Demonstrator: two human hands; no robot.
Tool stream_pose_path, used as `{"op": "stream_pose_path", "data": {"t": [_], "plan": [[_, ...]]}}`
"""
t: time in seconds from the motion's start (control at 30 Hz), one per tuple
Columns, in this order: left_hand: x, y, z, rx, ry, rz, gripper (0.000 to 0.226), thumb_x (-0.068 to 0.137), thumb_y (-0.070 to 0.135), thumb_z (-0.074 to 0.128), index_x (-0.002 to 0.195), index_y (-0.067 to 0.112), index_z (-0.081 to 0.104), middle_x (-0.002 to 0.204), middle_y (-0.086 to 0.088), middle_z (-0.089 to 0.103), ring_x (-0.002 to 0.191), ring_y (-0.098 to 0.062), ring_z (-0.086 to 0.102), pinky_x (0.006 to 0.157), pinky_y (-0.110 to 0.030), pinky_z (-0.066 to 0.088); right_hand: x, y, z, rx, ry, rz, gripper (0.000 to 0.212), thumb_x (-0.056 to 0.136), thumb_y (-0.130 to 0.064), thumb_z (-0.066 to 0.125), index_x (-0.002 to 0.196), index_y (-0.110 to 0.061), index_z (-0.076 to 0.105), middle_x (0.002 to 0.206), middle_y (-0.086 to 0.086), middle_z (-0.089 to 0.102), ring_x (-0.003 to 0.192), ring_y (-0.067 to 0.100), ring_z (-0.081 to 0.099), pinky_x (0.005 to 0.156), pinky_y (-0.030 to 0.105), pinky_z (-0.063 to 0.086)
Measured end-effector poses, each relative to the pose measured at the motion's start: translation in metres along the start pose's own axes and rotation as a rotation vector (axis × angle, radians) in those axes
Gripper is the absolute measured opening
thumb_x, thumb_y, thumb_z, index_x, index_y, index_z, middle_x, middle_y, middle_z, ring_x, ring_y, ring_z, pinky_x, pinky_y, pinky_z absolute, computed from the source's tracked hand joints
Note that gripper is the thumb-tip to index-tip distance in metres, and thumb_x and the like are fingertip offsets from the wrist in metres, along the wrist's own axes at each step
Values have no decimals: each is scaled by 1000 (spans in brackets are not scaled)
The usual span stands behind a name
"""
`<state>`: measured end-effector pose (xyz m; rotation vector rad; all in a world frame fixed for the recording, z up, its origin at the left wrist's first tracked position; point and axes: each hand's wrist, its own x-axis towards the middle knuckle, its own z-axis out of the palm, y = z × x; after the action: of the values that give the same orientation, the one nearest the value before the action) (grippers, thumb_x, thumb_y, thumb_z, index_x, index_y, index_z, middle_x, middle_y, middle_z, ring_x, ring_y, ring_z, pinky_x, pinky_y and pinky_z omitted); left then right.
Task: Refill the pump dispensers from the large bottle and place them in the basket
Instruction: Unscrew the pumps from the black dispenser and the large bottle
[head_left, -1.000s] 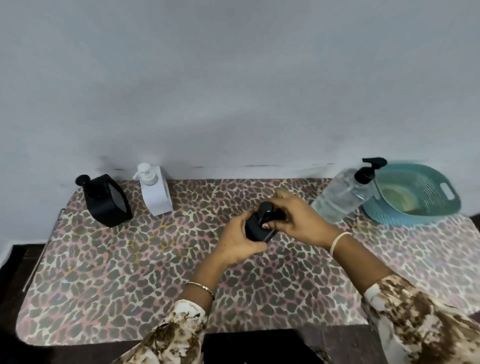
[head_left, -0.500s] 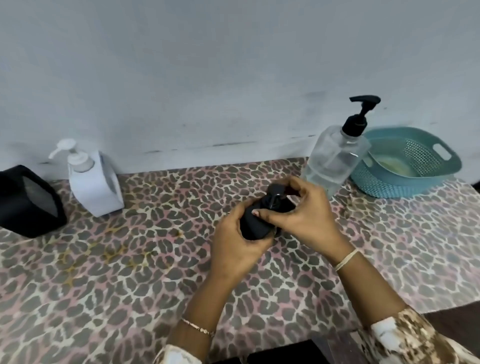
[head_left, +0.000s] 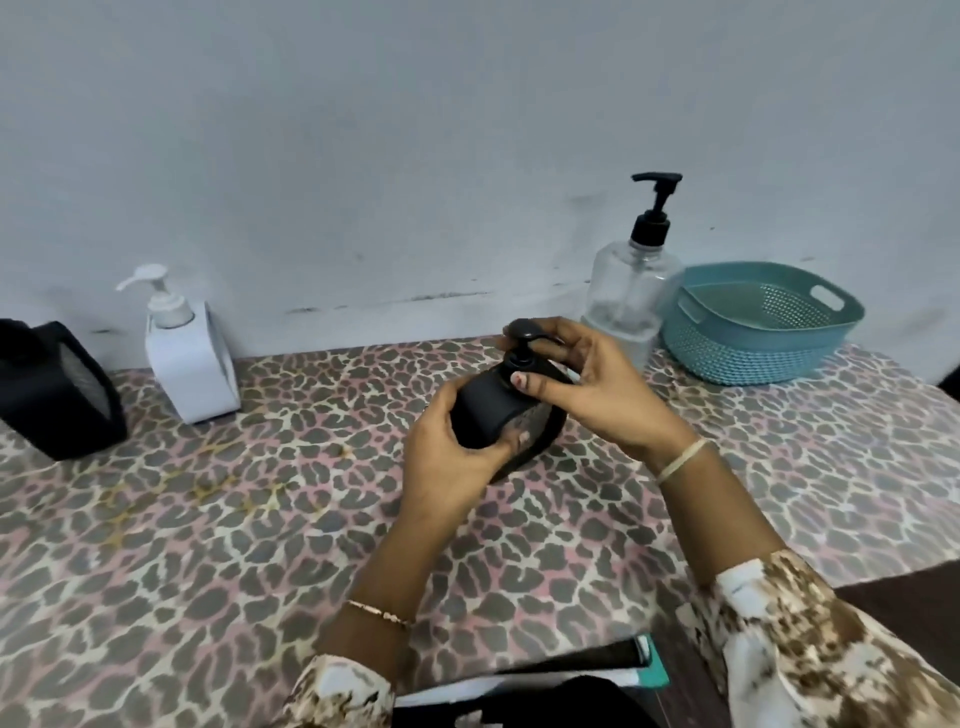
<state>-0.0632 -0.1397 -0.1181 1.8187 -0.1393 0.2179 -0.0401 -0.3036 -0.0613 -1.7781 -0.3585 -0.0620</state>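
Centrally, our left hand (head_left: 447, 452) grips the squat black plastic pump dispenser (head_left: 483, 410), steadying it. Our right hand (head_left: 587, 384) pinches its collar (head_left: 519, 364), presumably for unscrewing.

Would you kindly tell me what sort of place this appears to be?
Probably a plain room at home, though that is a guess: a leopard-print tablecloth runs up to a scuffed painted wall, and a teal plastic basket and a white pump dispenser stand on it.

Leopard-print table (head_left: 234, 545): white dispenser (head_left: 189, 358); left-edge black dispenser (head_left: 52, 384); bottle (head_left: 631, 291); basket (head_left: 748, 343)
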Motion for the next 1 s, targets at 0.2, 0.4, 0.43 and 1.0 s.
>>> {"op": "stream_pose_path", "data": {"t": [0.2,0.4,0.43,1.0], "plan": [[-5,-7,4,-32,9,23,50,71,21,84,106,39,53,104,15,65,98,-2,64,83,-20,53,-2,0,23,-341,369,26,56,58,-37,90,100,-27,54,98,-10,64,95,9,61,88,34,51],[-5,-18,5,-16,-24,19,58,70,13,83,110,36,49,108,11,64,103,-7,63,88,-25,52,-5,2,28,-235,428,32,37,63,-21,86,86,-27,58,89,-12,66,86,-1,62,81,26,53],[-5,-21,4,-8,-43,12,59,70,11,83,110,38,48,110,10,64,105,-9,63,91,-27,52,-7,1,28,-207,399,41,35,66,-17,83,85,-30,57,91,-12,65,88,-2,61,85,27,52],[-8,-22,8,207,-3,8,67,64,21,85,123,21,52,112,2,67,101,-16,63,87,-35,54,-11,-14,38,-633,479,107,45,68,-56,70,100,-28,56,103,-11,57,109,15,48,93,41,29]]}}
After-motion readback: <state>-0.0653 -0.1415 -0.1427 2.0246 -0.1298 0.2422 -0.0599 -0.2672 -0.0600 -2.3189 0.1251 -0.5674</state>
